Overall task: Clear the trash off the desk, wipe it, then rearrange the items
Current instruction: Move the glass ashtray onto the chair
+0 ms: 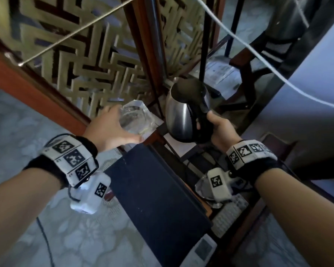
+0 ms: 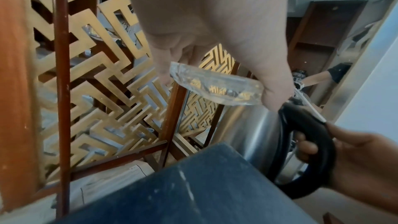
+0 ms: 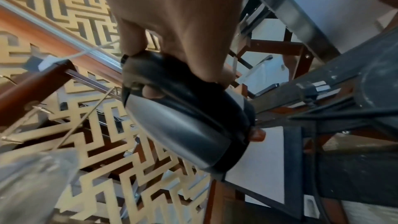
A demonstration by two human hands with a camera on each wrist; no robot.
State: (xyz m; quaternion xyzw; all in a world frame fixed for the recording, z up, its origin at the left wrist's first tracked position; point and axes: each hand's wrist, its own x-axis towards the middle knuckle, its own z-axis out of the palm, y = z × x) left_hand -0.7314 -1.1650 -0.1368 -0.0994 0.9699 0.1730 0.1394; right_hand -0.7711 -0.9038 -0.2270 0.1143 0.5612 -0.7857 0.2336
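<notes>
My left hand grips a thick clear glass ashtray by its rim, fingers on the far side and thumb on the near side. In the left wrist view the ashtray hangs edge-on under the palm. My right hand is curled round the black handle of a steel electric kettle, held tilted in the air just right of the ashtray. The right wrist view shows the kettle from behind, above a white mat. A wooden desk lies below both hands.
A dark blue box sits on the desk under my hands, with a white remote and a grey keypad beside it. A gold lattice screen stands close behind. A white cable crosses overhead on the right.
</notes>
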